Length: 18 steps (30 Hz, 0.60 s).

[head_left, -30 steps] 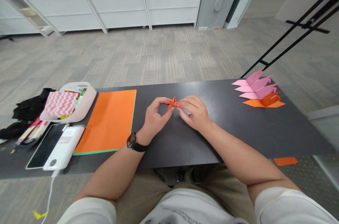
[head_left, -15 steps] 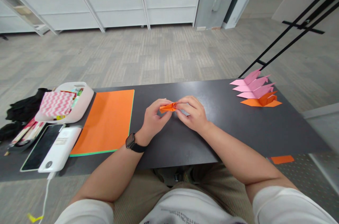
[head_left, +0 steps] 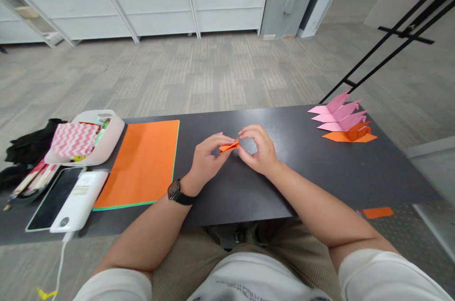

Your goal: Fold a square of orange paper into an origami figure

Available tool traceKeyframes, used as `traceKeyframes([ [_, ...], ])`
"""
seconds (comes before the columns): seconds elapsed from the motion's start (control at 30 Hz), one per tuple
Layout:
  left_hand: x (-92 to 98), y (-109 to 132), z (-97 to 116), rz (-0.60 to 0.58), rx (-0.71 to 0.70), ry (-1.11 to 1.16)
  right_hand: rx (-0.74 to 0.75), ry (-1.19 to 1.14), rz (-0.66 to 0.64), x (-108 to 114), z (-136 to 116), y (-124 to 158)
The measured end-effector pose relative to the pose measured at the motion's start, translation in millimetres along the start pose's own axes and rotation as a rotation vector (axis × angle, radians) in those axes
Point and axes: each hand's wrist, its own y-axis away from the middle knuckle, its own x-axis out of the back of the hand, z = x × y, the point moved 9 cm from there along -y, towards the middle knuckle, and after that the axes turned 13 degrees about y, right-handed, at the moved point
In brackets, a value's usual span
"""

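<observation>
A small piece of folded orange paper (head_left: 228,148) is held over the middle of the dark table. My left hand (head_left: 209,156) pinches its left part between thumb and fingers, and a black watch is on that wrist. At the paper's right tip is my right hand (head_left: 261,151), thumb and index finger curled around the end; the exact contact is partly hidden. On the right of the table stand three pink origami cranes (head_left: 340,114) in a row, with an orange origami crane (head_left: 351,135) in front of them.
Left of my hands lies a stack of orange paper (head_left: 142,163) with a green edge beneath. Farther left are a white basket (head_left: 115,135), a phone (head_left: 53,201) and a white power bank (head_left: 78,201) with a cable. An orange strip (head_left: 378,213) lies below the table's right front edge.
My right hand's fingers have shifted up slightly and parted more at the paper's tip. The folded paper has turned a little in my left hand, with its right end raised.
</observation>
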Motion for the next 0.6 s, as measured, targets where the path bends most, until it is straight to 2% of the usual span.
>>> traceKeyframes([
  [0.1,0.0,1,0,-0.003,0.004,-0.025,0.008,-0.006,-0.053,-4,-1,-1],
  [0.2,3.7,2,-1,0.045,0.021,-0.079,0.010,-0.006,-0.106,-9,0,-2],
  [0.4,7.3,2,-2,0.091,0.061,-0.061,-0.041,-0.028,-0.104,-12,4,-1],
  [0.6,10.0,3,-17,0.066,0.206,-0.032,-0.087,-0.074,-0.091,-11,5,-1],
])
